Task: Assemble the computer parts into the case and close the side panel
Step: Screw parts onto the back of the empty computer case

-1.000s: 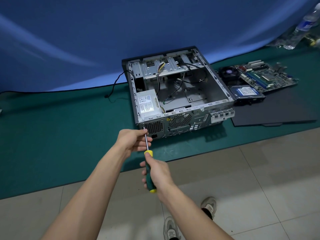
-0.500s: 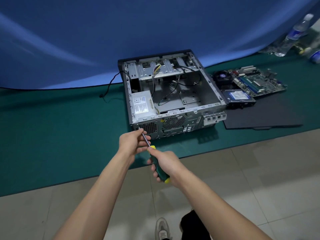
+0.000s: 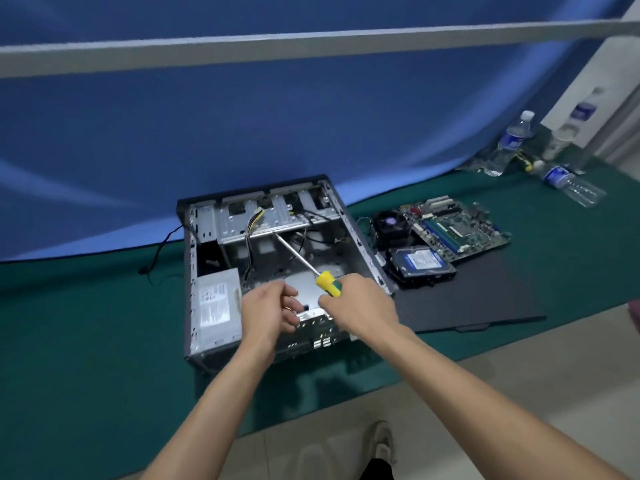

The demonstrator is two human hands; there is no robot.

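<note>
Both arms reach forward; right hand (image 3: 360, 303) clenched, left hand (image 3: 268, 311) loosely open.

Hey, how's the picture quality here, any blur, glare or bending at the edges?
Head view: dim, bluish light with no glare; both hands are motion-smeared, the left hand most; the right hand grips the yellow-and-green-handled screwdriver; the grey horizontal bar bows from wide-angle distortion; the clear plastic water bottles look soft.

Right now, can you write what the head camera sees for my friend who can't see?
The right hand grips a yellow-and-green screwdriver over an open computer case on a green mat, the left hand open beside it. A motherboard and hard drive wait to the right.
</note>
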